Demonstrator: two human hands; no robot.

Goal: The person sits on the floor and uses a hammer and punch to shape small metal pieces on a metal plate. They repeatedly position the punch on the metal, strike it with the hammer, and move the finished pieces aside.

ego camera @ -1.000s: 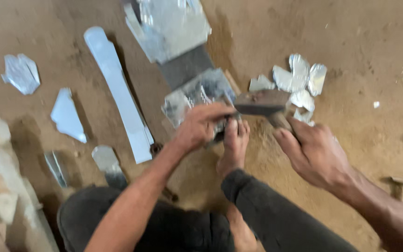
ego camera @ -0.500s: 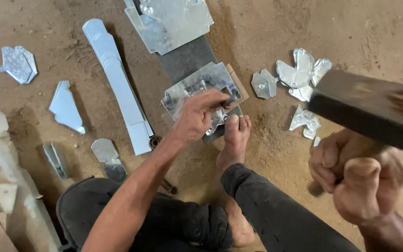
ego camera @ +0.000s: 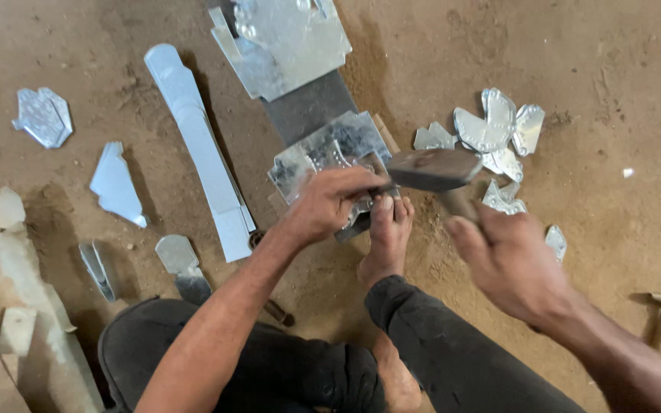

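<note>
Sheet metal [ego camera: 330,149], a cut silvery piece, lies on a dark iron block [ego camera: 307,107] set in the dirt floor, likely as an anvil. The left hand [ego camera: 330,203] pinches a small tool against it, and a bare foot [ego camera: 386,229] presses beside it, seemingly steadying it. The right hand [ego camera: 510,264] is closed around a hammer [ego camera: 434,168] whose head hangs just above. Cut metal shapes [ego camera: 495,134] lie scattered nearby.
</note>
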